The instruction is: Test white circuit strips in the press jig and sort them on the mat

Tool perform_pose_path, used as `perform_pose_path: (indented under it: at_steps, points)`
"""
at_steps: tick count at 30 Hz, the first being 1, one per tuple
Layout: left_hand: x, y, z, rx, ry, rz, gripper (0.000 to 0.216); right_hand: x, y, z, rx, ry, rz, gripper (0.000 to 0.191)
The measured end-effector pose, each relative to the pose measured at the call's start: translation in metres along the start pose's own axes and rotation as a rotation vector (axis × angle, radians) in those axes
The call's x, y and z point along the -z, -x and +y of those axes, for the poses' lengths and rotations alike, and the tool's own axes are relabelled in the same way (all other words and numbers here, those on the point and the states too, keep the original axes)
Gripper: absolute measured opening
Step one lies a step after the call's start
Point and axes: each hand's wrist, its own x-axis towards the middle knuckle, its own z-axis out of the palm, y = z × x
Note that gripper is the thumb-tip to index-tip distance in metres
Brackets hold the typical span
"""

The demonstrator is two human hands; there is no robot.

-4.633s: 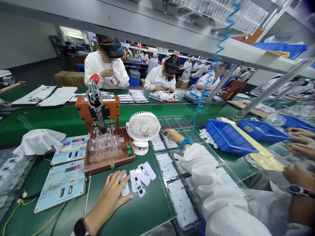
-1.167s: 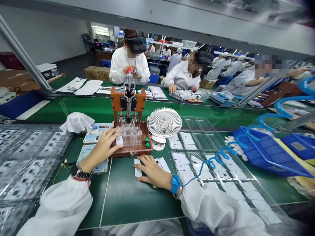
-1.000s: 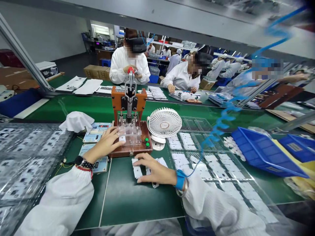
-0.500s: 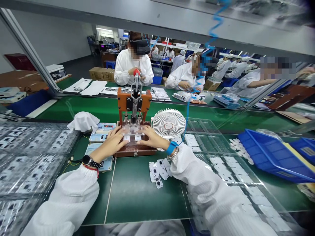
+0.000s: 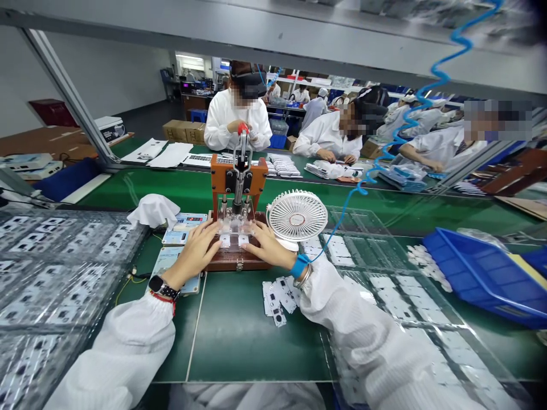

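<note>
In front of me stands an orange toggle press (image 5: 240, 176) with a red-tipped lever and a brown base (image 5: 222, 263). Two small white circuit boards lie side by side in its fixture, a left board (image 5: 224, 240) and a right board (image 5: 243, 240). My left hand (image 5: 197, 249) is at the fixture's left side, fingers stretched forward, thumb by the left board. My right hand (image 5: 268, 248) mirrors it, thumb at the right board. Both hands look open; some fingertips are hard to make out against the clear fixture parts. Loose white circuit boards (image 5: 277, 299) lie near my right wrist.
A white fan (image 5: 298, 216) stands right of the press. Light-blue control boxes (image 5: 184, 228) sit to its left beside a white cloth (image 5: 154, 210). Clear trays of boards (image 5: 51, 267) cover the left; more boards (image 5: 412, 299) and a blue bin (image 5: 482, 279) are right. Co-workers sit opposite.
The view has shifted slightly, so the bench appears farther right. The blue coiled cord has swung right. Both hands stay at the fixture with little visible movement.
</note>
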Motion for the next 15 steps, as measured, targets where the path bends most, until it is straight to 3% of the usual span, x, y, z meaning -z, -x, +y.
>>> perform_pose_path:
  at_steps: [5, 9, 11, 13, 15]
  points:
    - [0.035, 0.008, -0.007, 0.02, -0.021, 0.16, 0.042, -0.003, 0.006, -0.007, -0.043, -0.104, 0.172, 0.043]
    - [0.072, 0.02, -0.02, 0.101, -0.07, 0.241, 0.044, 0.043, 0.013, -0.027, -0.004, -0.129, 0.444, 0.019]
    - [0.078, 0.024, -0.03, 0.181, -0.105, 0.128, 0.047, 0.08, 0.001, -0.041, 0.052, -0.14, 0.678, 0.02]
    - [0.073, 0.025, -0.04, 0.253, -0.128, -0.137, 0.049, 0.116, -0.029, -0.056, 0.114, -0.24, 0.856, 0.024]
    - [0.062, 0.022, -0.05, 0.275, -0.128, -0.375, 0.053, 0.141, -0.072, -0.071, 0.079, -0.467, 0.792, 0.031]
